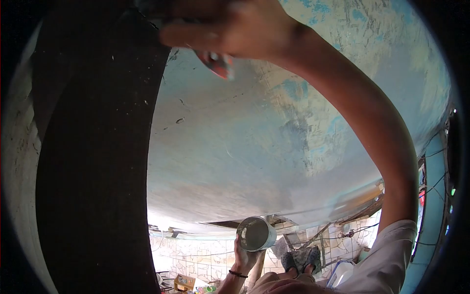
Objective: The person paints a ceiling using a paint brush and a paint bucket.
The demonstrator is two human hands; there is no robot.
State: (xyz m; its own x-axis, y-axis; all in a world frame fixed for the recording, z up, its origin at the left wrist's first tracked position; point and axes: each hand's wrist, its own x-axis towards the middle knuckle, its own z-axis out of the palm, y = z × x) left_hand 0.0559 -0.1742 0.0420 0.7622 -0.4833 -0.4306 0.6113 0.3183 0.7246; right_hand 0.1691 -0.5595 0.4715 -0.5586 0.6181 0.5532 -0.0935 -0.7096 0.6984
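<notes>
My right hand (223, 24) is raised to the top of the view against a worn blue and whitish wall (254, 147). It grips a small tool with a red handle (218, 62); its working end is hidden by my fingers. My right arm runs down to a light sleeve (387, 259) at the lower right. Low in the view, my left hand (243, 257) holds a round whitish can (256, 233) from below, its open mouth turned towards me. A dark band sits on that wrist.
A broad dark upright band (93, 161) borders the wall on the left. Below are a cracked tiled floor (196, 255), my feet in grey sandals (299, 258), a white container (342, 272), and cables (435, 191) on the right.
</notes>
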